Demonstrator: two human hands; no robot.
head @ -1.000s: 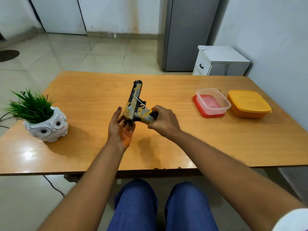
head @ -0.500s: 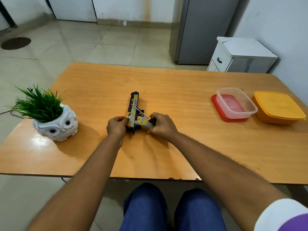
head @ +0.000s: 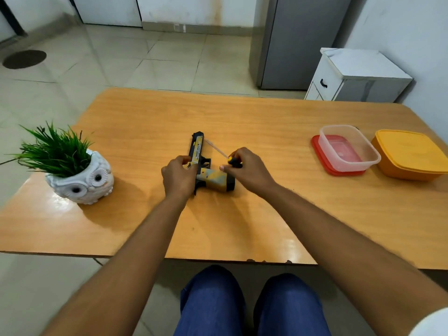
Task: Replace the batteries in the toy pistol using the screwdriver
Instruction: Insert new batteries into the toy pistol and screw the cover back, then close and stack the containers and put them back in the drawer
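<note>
The yellow and black toy pistol (head: 213, 178) lies flat on the wooden table (head: 242, 117), barrel pointing away from me and grip toward the right. My left hand (head: 178, 175) grips the pistol's body at its rear, fingers curled round it. My right hand (head: 249, 169) holds the black-handled screwdriver (head: 234, 161) just above the pistol's grip. Its thin shaft, blurred, slants up and to the left, with the tip in the air beside the barrel. No batteries show.
A white owl pot with green grass (head: 80, 175) stands at the table's left. At the right are a clear plastic box (head: 346, 147) on a red lid (head: 322, 158) and a closed orange box (head: 409, 154). A white cabinet (head: 356, 76) stands beyond the table.
The pistol has gone from held upright above the table to lying flat on it. The screwdriver has drawn off the pistol to the right, with its shaft swung clear.
</note>
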